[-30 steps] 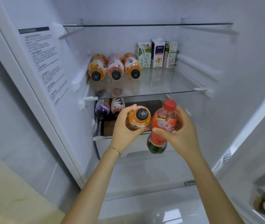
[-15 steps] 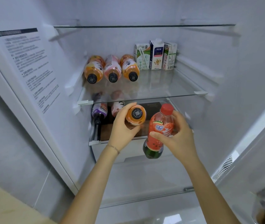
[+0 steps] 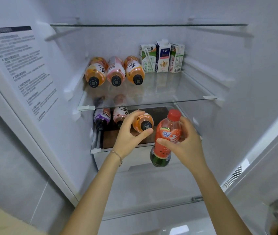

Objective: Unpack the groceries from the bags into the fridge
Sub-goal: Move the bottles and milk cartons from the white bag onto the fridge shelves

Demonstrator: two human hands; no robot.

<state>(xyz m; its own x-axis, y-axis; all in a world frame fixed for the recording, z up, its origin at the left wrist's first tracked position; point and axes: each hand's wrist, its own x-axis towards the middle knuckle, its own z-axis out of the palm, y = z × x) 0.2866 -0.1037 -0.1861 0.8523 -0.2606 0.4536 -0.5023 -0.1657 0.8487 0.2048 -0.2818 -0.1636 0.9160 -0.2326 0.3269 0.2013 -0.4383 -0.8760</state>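
Gripping an orange plastic juice bottle with a black cap [image 3: 143, 123], the left hand [image 3: 131, 136] had its fingers curled over the top of the bottle and its thumb pressed under the cap, so the hand was closed around it. This bottle lay on its side at the lower glass shelf [image 3: 99, 150], cap toward the camera. At about three o'clock from it, the right hand [image 3: 185, 143] was wrapped around a red plastic soda bottle with a watermelon label and a red cap [image 3: 166, 138], held nearly upright in front of the shelf edge, its dark green bottom hanging below the hand.

At nine o'clock from the orange bottle, a purple-labelled bottle [image 3: 101, 118] and a pink-labelled bottle [image 3: 120, 114] lay side by side on the same shelf. At twelve o'clock, on the middle glass shelf [image 3: 177, 92], three more bottles [image 3: 116, 72] lay in a row, caps forward. At their three o'clock stood three small drink cartons [image 3: 162, 56], close together against the back wall of the white fridge [image 3: 253, 82].
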